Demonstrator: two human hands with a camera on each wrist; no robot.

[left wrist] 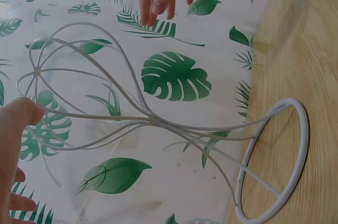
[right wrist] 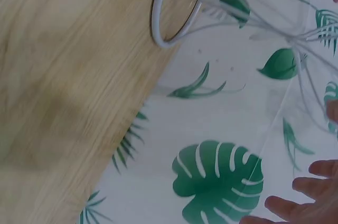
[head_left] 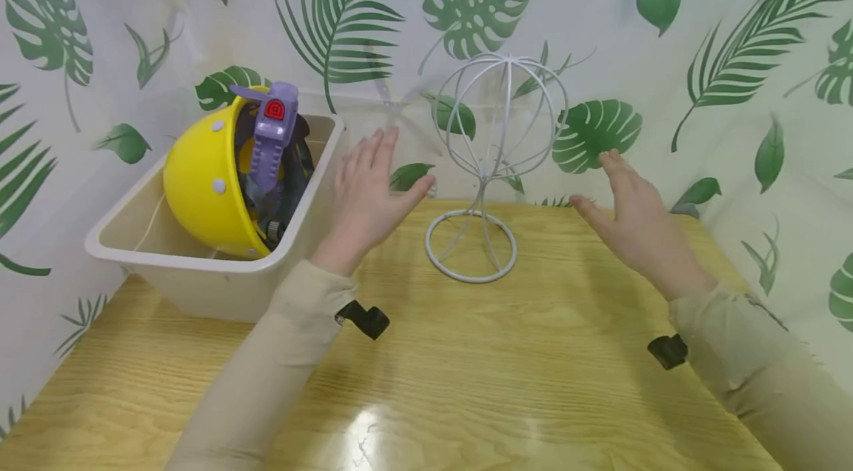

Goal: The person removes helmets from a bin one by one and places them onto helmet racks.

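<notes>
A white wire stand (head_left: 481, 167) with a round cage top and a ring base stands upright near the back of the table. My left hand (head_left: 368, 193) is raised to its left, fingers extended and thumb pointing toward the stand. On the other side, my right hand (head_left: 636, 223) hovers with fingers straight and nothing in it. In the head view both hands are apart from the wire. The left wrist view has the left thumb (left wrist: 29, 112) overlapping the cage, while the right wrist view shows the spread right fingers (right wrist: 296, 203) below the stand (right wrist: 290, 36).
A white plastic bin (head_left: 193, 286) sits at the left of the wooden table (head_left: 466, 382). Inside it a yellow hard hat (head_left: 200, 182) lies on its side, with a purple headlamp-like piece (head_left: 269, 138) at its opening. A leaf-patterned sheet (head_left: 600, 12) rises behind the table.
</notes>
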